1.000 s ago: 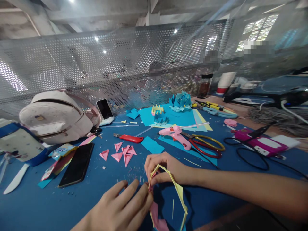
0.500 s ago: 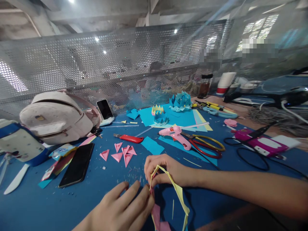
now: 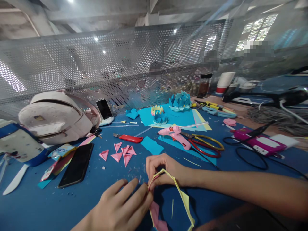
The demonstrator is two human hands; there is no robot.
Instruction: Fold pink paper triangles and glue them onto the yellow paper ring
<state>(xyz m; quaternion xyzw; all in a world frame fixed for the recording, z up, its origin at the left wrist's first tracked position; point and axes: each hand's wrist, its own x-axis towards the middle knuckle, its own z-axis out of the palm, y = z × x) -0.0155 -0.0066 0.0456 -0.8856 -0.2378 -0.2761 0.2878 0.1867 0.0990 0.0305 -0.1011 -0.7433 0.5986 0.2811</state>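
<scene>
Low in the middle of the blue table [image 3: 36, 205], both my hands work a folded strip of yellow paper [image 3: 183, 195] with pink paper [image 3: 155, 213] below it. My right hand [image 3: 166, 170] pinches the strip's upper end. My left hand [image 3: 122, 205] presses its fingertips against the same fold, fingers close together. The strip hangs down to the right in a bent loop. Several folded pink paper triangles [image 3: 121, 152] lie just beyond my hands.
A pink glue gun [image 3: 175, 133], red-handled scissors [image 3: 204, 144] and a red utility knife [image 3: 130, 138] lie past the triangles. Blue paper flowers [image 3: 179, 101] and cyan sheets sit further back. A black phone [image 3: 77, 165] and white backpack [image 3: 55, 115] are left; cables and a magenta device [image 3: 260, 142] right.
The yellow strip has dropped lower and swung rightward. My right hand's fingers shifted down on its fold. My left hand stays pressed at the same spot.
</scene>
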